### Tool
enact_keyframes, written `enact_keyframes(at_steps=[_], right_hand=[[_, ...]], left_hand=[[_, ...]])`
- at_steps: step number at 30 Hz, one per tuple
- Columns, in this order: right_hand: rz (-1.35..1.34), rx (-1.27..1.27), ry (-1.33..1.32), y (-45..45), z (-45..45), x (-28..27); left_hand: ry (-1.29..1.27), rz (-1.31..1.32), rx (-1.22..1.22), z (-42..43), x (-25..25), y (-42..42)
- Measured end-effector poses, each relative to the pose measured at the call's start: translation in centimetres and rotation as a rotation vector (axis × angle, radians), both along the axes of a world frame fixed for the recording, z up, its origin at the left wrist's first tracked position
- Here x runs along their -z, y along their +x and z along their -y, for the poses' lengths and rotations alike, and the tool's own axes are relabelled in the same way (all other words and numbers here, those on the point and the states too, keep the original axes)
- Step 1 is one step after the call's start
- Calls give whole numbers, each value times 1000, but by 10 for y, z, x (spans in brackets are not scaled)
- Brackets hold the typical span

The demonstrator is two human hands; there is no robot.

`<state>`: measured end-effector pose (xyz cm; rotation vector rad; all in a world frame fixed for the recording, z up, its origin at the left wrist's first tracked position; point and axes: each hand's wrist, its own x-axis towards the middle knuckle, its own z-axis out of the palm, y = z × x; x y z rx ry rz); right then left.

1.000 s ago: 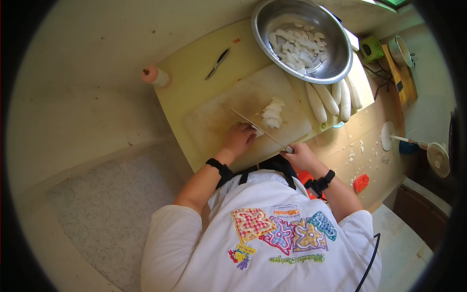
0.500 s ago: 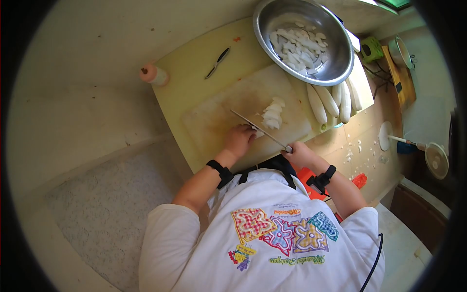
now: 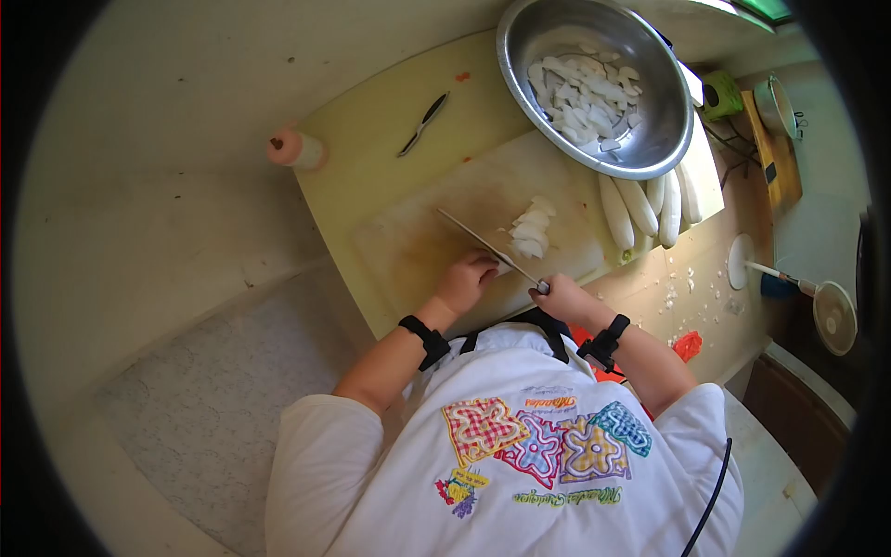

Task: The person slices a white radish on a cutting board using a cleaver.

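A knife [image 3: 487, 246] lies across the near part of the cutting board [image 3: 408, 223], its handle in my right hand [image 3: 564, 299], whose fingers are wrapped round it. Close against the blade, my left hand [image 3: 466, 281] is closed on a small white piece [image 3: 504, 267], mostly hidden by the fingers and the knife. Beyond the blade, white slices [image 3: 532, 230] sit in a small pile on the board. Behind them a steel bowl [image 3: 670, 121] holds many cut white pieces [image 3: 585, 97]. Several whole, pale long vegetables [image 3: 616, 212] lie beside the bowl at the right.
A peeler [image 3: 424, 123] lies on the yellowish table [image 3: 353, 121] behind the board. A pink-topped bottle [image 3: 299, 148] stands at the table's left corner. At the right are a fan [image 3: 833, 317], a wooden bench [image 3: 775, 162] and white scraps [image 3: 673, 292] on the floor.
The view has shifted slightly, moving the bowl and board a little right and down in the picture. My right hand has come slightly nearer my left, still holding the knife.
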<state>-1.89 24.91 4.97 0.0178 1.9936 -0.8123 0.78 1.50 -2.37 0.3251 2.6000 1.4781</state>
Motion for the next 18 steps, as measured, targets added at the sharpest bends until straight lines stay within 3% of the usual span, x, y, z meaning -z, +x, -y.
enact_keyframes(at_steps=[11,16,18], right_hand=[[-122,-16,49,2,8,-3],[-202,60,18,1,5,-9],[-311,42,19,4,3,-19]], left_hand=[[-21,-61,3,-4,-8,-1],[-96,-139,-135,-3,-55,-1],[-56,-364,-179,7,-100,-6]])
